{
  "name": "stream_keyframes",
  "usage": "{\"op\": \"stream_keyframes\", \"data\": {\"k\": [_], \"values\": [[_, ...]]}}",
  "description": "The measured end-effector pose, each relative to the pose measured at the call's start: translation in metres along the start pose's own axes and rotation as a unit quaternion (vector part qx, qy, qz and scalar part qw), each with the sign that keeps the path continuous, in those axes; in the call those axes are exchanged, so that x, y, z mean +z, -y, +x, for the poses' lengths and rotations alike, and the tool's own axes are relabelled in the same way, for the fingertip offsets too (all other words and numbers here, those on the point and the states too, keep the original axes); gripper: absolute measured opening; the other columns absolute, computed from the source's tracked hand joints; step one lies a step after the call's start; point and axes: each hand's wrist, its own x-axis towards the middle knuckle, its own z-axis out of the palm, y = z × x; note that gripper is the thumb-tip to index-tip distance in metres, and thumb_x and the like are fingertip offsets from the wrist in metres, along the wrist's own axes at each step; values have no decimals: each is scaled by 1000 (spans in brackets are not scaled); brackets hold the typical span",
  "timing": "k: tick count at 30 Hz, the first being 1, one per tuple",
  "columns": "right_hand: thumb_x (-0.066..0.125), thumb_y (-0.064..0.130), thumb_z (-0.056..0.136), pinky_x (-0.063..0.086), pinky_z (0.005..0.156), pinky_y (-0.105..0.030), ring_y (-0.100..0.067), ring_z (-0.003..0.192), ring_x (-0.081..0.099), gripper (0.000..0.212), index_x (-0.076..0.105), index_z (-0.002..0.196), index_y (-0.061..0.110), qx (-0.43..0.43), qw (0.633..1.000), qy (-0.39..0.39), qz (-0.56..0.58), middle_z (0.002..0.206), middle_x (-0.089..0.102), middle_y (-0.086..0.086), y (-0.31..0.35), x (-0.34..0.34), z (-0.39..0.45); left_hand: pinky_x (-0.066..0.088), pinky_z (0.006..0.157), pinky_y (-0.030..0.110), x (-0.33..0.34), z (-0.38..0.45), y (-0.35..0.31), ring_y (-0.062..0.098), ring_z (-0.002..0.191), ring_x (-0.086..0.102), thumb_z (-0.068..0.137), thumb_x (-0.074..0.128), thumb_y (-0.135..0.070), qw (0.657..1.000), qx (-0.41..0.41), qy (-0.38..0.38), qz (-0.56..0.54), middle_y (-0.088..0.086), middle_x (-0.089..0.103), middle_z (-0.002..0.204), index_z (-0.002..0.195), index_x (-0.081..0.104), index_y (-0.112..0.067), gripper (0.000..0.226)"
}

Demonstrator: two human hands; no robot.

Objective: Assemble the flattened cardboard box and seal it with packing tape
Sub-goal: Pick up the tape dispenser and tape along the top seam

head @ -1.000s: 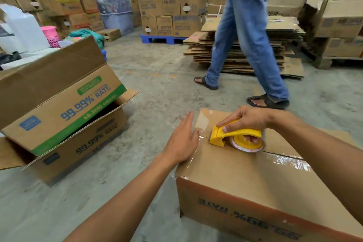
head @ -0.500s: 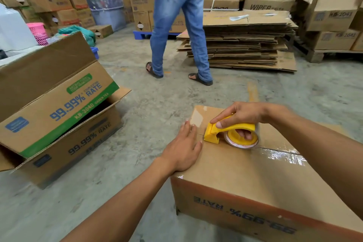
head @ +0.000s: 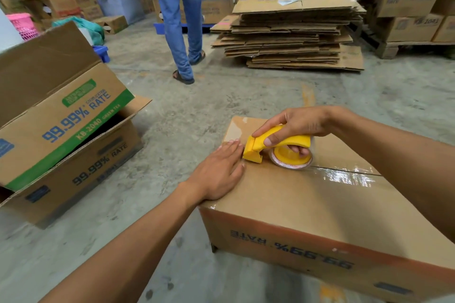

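Note:
A brown cardboard box (head: pixel 307 206) with an orange band and upside-down "99.99% RATE" print stands on the floor in front of me, its flaps closed. Shiny clear tape (head: pixel 349 176) runs along the top seam toward the right. My right hand (head: pixel 295 125) grips a yellow tape dispenser (head: pixel 275 147) near the box's left end, its roll resting on the seam. My left hand (head: pixel 219 172) lies flat, fingers together, on the top's left edge, fingertips touching the dispenser's nose.
An open box (head: pixel 61 125) with green-banded "99.99% RATE" flaps sits at left. A person in jeans (head: pixel 179 19) walks beyond. A stack of flattened cartons (head: pixel 293 34) lies behind the box. Stacked cartons on a pallet (head: pixel 413 7) stand far right.
My left hand settled flat onto the box top beside the dispenser, which has edged toward the left end. The person in jeans walked from right to left across the background.

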Motion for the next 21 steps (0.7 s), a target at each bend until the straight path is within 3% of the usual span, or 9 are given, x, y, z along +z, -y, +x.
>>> {"op": "stream_keyframes", "data": {"k": [8, 14, 21], "values": [[70, 18, 87, 52, 40, -25, -17, 41, 56, 43, 63, 128, 30, 29, 1000, 4, -3, 62, 68, -6, -23, -14, -37, -4, 116, 17, -3, -2, -2, 9, 150, 5, 104, 29, -39, 1000, -16, 1, 3, 0, 9, 164, 156, 16, -14, 59], [85, 32, 68, 51, 39, -26, -21, 44, 56, 57, 68, 122, 36, 81, 996, -8, 21, 78, 64, -23, -70, -44, -98, 0, 118, 19, -5, -4, -3, 7, 150, 5, 103, 28, -41, 1000, -21, 13, -3, -3, 10, 164, 156, 16, -18, 59], [77, 19, 81, 50, 37, -24, -19, 45, 56, 39, 71, 117, 34, 65, 997, -28, -19, 94, 72, -17, -80, -38, -116, 0, 121, 30, -10, 7, -20, 16, 151, 4, 101, 22, -41, 995, -40, 58, 72, 7, 6, 164, 156, 10, -12, 63]]}}
